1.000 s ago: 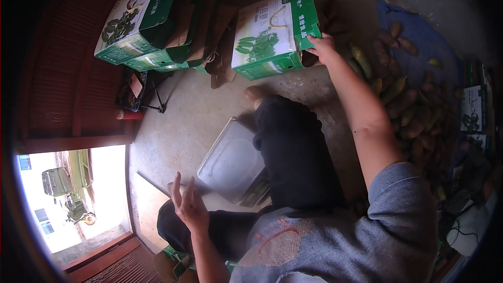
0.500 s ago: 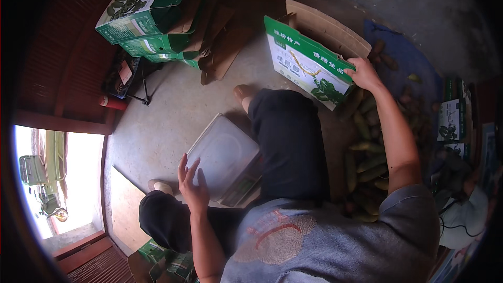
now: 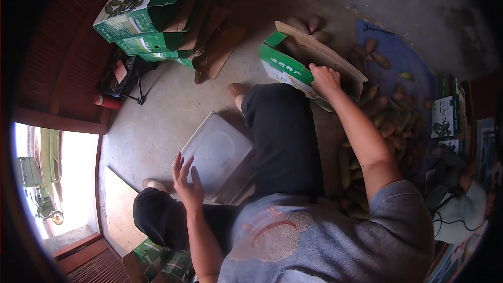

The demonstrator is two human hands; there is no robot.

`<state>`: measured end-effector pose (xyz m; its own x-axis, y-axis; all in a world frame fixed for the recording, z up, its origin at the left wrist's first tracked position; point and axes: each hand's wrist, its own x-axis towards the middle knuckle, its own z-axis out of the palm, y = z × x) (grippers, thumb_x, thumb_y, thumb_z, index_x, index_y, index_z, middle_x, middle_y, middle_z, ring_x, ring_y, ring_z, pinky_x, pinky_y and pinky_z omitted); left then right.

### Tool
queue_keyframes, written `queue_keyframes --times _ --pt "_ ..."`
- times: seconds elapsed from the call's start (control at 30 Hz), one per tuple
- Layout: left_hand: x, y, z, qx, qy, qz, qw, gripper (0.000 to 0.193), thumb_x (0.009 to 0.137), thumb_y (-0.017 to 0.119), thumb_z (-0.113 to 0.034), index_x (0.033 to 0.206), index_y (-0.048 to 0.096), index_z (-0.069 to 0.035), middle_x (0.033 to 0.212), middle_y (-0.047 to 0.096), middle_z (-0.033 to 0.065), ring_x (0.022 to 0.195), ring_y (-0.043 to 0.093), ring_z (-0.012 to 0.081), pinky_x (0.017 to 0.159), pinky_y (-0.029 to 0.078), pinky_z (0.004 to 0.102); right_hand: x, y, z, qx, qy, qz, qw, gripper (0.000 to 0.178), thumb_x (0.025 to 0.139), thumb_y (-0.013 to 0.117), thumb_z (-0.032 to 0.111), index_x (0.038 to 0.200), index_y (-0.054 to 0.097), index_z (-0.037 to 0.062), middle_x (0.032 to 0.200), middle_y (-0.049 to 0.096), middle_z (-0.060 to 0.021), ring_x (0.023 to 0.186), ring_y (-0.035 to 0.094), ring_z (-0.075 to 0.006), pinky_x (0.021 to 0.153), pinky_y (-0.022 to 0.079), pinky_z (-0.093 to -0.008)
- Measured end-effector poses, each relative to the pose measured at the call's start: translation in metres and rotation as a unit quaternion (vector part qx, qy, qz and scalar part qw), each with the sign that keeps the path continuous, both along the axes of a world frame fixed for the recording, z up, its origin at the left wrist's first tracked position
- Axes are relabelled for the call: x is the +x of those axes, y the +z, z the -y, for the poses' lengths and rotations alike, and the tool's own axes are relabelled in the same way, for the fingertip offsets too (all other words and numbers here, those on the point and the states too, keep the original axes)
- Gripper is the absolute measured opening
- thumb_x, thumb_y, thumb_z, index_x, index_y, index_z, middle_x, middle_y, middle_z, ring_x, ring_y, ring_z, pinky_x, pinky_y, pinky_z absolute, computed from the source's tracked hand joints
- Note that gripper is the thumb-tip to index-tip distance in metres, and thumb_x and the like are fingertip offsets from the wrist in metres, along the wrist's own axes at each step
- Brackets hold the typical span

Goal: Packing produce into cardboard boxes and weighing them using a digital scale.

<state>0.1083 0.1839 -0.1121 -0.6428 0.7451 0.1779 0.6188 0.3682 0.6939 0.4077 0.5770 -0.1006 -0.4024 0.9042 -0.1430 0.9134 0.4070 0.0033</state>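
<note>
My right hand (image 3: 326, 79) grips the top edge of a green and white cardboard box (image 3: 287, 66) on the floor beyond my right knee. The box's top gapes, and its brown inner wall shows; its bottom is hidden. My left hand (image 3: 188, 184) hangs empty, fingers spread, beside a low square weighing scale (image 3: 217, 149) with a translucent top. That scale lies on the floor between my legs, and my right leg partly covers it.
Long green radishes (image 3: 344, 167) lie heaped at my right, with reddish-brown roots (image 3: 380, 60) on a blue sheet (image 3: 414, 55). Green and white boxes (image 3: 133, 18) are stacked at the far left. A bright doorway (image 3: 78, 178) opens at left; grey bags (image 3: 458, 212) sit at right.
My right hand has moved left, bringing the box with it and tipping it so more of its inside shows. Roots behind the box have come into view. My left hand stays almost in place.
</note>
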Motion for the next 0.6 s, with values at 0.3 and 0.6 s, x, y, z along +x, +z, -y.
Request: queue_keyframes --times 0.3,0.6 --pt "-0.008 -0.006 0.017 0.028 0.021 0.048 0.998 0.033 0.091 0.060 0.006 0.120 0.072 -0.006 0.145 0.055 0.0149 0.128 0.059 0.0330 0.105 0.048 0.0413 -0.018 0.006 -0.046 0.038 0.017 0.066 0.997 0.020 0.090 0.057 0.010 0.099 0.075 0.0135 0.106 0.073 -0.0158 0.103 0.070 -0.0364 0.086 0.056 -0.0488" --pt "-0.020 0.001 0.031 0.042 0.042 0.039 0.997 0.035 0.090 0.060 0.007 0.120 0.072 -0.008 0.144 0.055 0.0139 0.128 0.059 0.0335 0.105 0.048 0.0416 -0.079 0.108 -0.069 0.152 0.152 0.055 0.975 0.016 0.086 0.068 0.012 0.101 0.074 0.0124 0.098 0.073 -0.0172 0.098 0.070 -0.0385 0.081 0.055 -0.0503"
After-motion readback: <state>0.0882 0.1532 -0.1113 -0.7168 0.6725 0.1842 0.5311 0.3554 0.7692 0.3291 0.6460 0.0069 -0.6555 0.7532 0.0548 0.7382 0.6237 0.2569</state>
